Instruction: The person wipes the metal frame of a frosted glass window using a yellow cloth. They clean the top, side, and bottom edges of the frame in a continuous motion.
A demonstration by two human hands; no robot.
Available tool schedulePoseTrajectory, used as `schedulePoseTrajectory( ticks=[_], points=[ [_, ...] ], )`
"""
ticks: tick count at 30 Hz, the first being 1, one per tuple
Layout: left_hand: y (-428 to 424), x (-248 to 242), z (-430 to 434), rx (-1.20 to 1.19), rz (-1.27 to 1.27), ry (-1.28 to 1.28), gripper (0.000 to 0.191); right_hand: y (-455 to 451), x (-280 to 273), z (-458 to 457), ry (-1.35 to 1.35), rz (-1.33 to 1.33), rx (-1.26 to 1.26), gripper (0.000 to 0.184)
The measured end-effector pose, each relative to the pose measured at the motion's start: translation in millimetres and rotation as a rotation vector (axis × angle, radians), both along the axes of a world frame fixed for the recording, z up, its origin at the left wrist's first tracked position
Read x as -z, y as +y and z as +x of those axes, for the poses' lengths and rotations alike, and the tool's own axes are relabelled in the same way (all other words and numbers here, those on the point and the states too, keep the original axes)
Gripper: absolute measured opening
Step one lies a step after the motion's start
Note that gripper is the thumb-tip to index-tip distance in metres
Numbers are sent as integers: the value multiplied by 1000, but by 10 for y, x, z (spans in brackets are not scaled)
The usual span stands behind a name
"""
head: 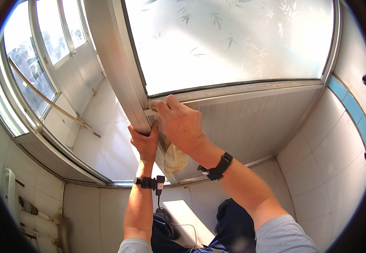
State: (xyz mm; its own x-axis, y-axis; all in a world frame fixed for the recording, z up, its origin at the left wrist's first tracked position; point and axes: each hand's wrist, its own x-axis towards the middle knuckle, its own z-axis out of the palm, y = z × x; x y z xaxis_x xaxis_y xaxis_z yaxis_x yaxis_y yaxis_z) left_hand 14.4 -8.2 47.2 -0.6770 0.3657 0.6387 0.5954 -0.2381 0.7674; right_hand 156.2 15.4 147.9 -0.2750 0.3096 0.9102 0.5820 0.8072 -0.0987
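Observation:
My left hand [144, 142] grips the edge of an upright aluminium door frame [119, 66], its thumb on the near side. Just above and to the right, my right hand [181, 121] presses a pale yellowish cloth [175, 158] into the corner where the upright meets the horizontal rail [252, 91]. Most of the cloth hangs below that hand. Over the rail sits a frosted glass pane [233, 44] with a leaf pattern, edged by a dark gasket. Beneath it is a ribbed metal panel [243, 126]. Both wrists wear black straps.
A long wooden stick [53, 104] leans in the space beyond the doorway, near white doors with glass panes [50, 31]. Tiled wall [322, 161] with a blue band [347, 98] stands at right. Pipes [40, 215] run along the lower left wall. A thin cable [183, 225] hangs from my left wrist.

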Motion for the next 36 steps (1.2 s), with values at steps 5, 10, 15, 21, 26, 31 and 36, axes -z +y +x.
schedulePoseTrajectory(
  ticks=[5,10,15,21,26,31,36],
  points=[
    [-35,-55,36,-34,-47,-23,65,130,37,698,105,-100,171,27],
    [-25,7,37,-11,-122,-59,65,135,89,1267,474,-555,-245,14],
    [-252,150,22,-70,-406,33,77,-356,322,1558,817,-1116,-729,23],
    [-1081,170,261,-13,-245,458,57,-674,575,1661,1030,-1317,-964,23],
    [-1367,-99,943,559,-332,220,75,-772,653,1600,996,-1405,-1074,22],
    [-1375,-144,1542,631,-334,248,94,-806,732,1491,857,-1257,-985,16],
    [-1259,137,1863,499,-181,417,85,-800,871,1434,932,-1217,-969,14]
  ],
)
